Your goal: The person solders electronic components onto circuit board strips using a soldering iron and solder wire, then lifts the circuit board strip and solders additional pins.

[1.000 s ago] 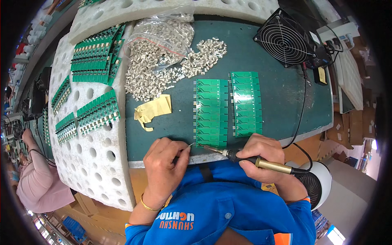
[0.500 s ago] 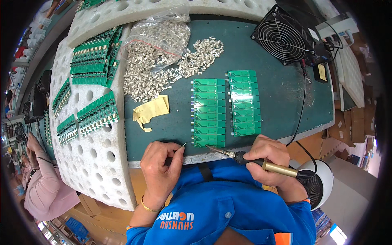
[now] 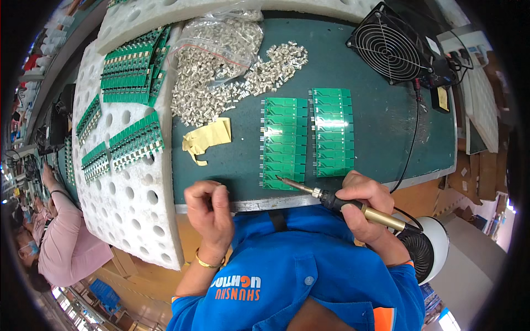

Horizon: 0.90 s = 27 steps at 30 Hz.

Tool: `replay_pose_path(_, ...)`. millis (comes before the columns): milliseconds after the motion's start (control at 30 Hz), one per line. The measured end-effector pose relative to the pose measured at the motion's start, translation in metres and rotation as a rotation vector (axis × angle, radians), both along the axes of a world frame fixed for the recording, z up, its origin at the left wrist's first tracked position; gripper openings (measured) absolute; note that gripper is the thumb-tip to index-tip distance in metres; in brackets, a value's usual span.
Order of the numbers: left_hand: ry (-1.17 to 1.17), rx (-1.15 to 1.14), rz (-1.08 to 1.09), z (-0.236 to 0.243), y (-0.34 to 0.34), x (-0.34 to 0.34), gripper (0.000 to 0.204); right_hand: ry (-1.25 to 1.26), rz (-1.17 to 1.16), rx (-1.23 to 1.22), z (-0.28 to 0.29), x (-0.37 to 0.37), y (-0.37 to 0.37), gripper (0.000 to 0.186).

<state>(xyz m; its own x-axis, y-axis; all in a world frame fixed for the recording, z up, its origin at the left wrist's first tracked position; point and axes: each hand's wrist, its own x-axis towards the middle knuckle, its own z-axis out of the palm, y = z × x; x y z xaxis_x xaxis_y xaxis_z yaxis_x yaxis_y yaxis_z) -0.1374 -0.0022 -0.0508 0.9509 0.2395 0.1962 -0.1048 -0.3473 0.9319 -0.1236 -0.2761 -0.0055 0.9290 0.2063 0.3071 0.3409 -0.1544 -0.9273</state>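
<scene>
My right hand (image 3: 366, 208) grips a soldering iron (image 3: 326, 199) with a black and gold handle. Its tip lies over the nearest edge of the left green circuit board panel (image 3: 284, 140); whether it touches is too fine to tell. A second green panel (image 3: 333, 132) lies just to the right, also flat on the bench. Left of the iron, my left hand (image 3: 210, 207) is closed, fingers curled, above the bench's front edge. Whatever is between its fingers is hidden. Beyond it lies a torn piece of yellow tape or paper (image 3: 207, 138).
A heap of small metallic connectors (image 3: 199, 91) spills from a clear plastic bag (image 3: 232, 41). White perforated foam (image 3: 124, 207) at left carries several populated boards (image 3: 127, 71). A black fan (image 3: 389, 52) stands far right, its cable (image 3: 411, 143) crossing the bench. Another person (image 3: 72, 234) sits at far left.
My left hand has drawn slightly back to the left, and the thin pale wire at its fingertips no longer shows. The iron's tip has shifted slightly along the board's near edge.
</scene>
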Motion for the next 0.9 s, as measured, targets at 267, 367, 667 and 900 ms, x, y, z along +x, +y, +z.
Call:
replay_pose_path(267,0.201,-0.46,0.092,0.021,0.005,0.015,0.011,-0.029,-0.028,0.069,-0.006,0.012,-0.012,0.018)
replay_pose_path(367,0.191,-0.412,0.119,0.018,0.002,0.014,0.01,-0.038,-0.017,0.08,-0.008,0.018,-0.015,0.017)
replay_pose_path(667,0.119,-0.319,0.126,0.013,0.0,0.013,0.012,-0.005,0.015,0.077,-0.011,0.02,-0.015,0.017)
replay_pose_path(900,0.093,-0.381,0.131,0.015,0.001,0.011,0.012,0.022,0.007,0.117,-0.008,0.022,-0.015,0.018)
